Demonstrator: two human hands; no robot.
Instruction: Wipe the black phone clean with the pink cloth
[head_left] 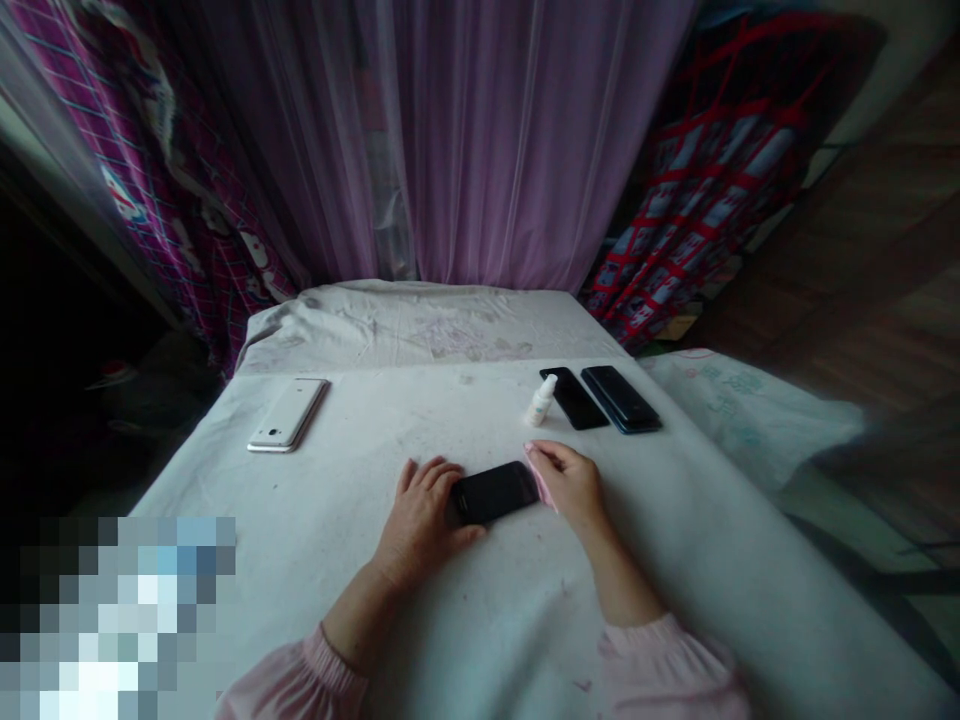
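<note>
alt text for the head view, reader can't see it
A person's right hand holds a pink cloth at one end of a black phone lying on a white-covered table, the left hand at its other end. Beyond are a small white bottle and dark phones to the right, a white phone to the left, and purple curtains.

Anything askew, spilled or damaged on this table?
Pale tablecloth looks rumpled at its far left corner, unlike the flatter middle, with small reddish marks near the front. No spill visible; black phone touching left hand shows no clear damage.
</note>
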